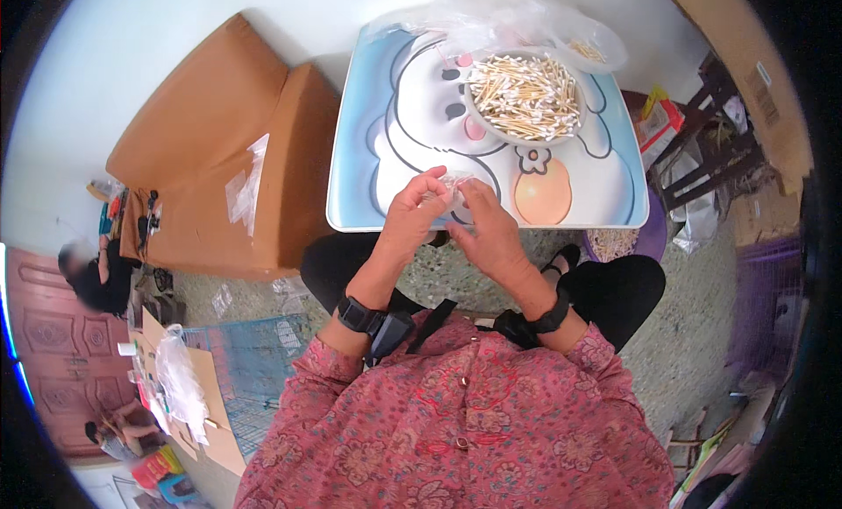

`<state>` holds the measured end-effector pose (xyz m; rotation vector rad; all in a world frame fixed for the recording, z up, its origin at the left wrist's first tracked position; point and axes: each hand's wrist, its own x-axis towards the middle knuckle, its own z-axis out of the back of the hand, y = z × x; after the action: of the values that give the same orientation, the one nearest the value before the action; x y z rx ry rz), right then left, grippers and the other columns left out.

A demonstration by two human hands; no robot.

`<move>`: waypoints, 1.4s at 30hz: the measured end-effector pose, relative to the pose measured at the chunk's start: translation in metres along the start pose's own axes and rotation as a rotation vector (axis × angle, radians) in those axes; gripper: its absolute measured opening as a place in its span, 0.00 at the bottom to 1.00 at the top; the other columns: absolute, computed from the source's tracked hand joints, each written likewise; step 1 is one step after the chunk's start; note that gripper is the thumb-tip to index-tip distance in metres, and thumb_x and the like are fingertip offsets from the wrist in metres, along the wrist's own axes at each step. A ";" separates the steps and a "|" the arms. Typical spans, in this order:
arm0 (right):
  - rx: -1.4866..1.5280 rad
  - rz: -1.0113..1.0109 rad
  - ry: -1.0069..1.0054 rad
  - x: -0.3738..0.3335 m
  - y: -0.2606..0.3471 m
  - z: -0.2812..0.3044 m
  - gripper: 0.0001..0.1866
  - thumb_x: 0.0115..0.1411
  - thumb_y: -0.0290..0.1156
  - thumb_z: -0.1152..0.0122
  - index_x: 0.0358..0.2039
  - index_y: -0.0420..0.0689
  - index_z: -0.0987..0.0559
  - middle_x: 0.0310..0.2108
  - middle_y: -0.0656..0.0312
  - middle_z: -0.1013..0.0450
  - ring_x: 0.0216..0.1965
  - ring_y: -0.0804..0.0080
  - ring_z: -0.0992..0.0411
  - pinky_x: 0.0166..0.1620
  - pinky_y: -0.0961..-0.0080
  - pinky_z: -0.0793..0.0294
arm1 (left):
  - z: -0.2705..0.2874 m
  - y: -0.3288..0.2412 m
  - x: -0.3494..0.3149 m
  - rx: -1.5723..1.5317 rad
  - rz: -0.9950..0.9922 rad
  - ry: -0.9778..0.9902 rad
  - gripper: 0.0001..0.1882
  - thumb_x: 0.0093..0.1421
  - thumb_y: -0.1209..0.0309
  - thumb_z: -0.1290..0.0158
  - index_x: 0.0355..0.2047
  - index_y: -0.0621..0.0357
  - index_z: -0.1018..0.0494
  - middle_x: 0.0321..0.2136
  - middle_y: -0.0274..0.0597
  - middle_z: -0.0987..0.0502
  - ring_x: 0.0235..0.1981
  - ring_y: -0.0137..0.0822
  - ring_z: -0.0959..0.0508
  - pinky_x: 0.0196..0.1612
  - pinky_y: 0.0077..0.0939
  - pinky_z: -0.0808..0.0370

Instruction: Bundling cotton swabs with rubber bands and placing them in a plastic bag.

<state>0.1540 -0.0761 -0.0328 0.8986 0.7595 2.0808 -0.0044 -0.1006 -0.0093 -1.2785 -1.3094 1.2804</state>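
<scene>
Near the front edge of a small table with a cartoon print, both my hands work on a small clear plastic bag. My left hand pinches its left side, the index finger raised and bent. The fingers of my right hand are closed on its right side. What the bag holds, if anything, is too small to tell. Beyond my hands, toward the back right, a round bowl is heaped with white-tipped cotton swabs.
Clear plastic sheeting and a clear container with a few swabs lie at the back. Below the table's right side is a purple tub. A brown sofa stands left, a wire cage lower left. Two people are far left.
</scene>
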 end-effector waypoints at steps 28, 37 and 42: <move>0.224 -0.102 0.227 0.055 0.032 0.027 0.14 0.58 0.32 0.44 0.42 0.39 0.24 0.37 0.61 0.27 0.39 0.75 0.30 0.40 0.79 0.32 | 0.027 0.035 0.003 -0.055 -0.095 0.168 0.23 0.58 0.74 0.48 0.54 0.60 0.39 0.38 0.32 0.28 0.37 0.23 0.29 0.42 0.20 0.30; 0.096 0.153 0.153 0.040 0.019 0.021 0.19 0.56 0.28 0.45 0.49 0.38 0.28 0.48 0.53 0.30 0.51 0.64 0.32 0.54 0.73 0.37 | 0.028 0.020 -0.008 -0.436 -0.009 0.173 0.20 0.62 0.67 0.52 0.52 0.60 0.37 0.42 0.35 0.28 0.41 0.25 0.27 0.45 0.20 0.29; 0.315 0.059 0.011 0.031 0.018 0.022 0.16 0.59 0.26 0.49 0.48 0.35 0.28 0.49 0.53 0.30 0.51 0.63 0.32 0.54 0.73 0.37 | 0.033 0.034 -0.007 -0.706 0.190 0.257 0.20 0.64 0.61 0.55 0.51 0.60 0.36 0.44 0.41 0.28 0.42 0.33 0.24 0.45 0.30 0.26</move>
<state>0.1493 -0.0565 0.0040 1.0901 1.0991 2.0512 -0.0337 -0.1124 -0.0454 -2.0197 -1.5339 0.7409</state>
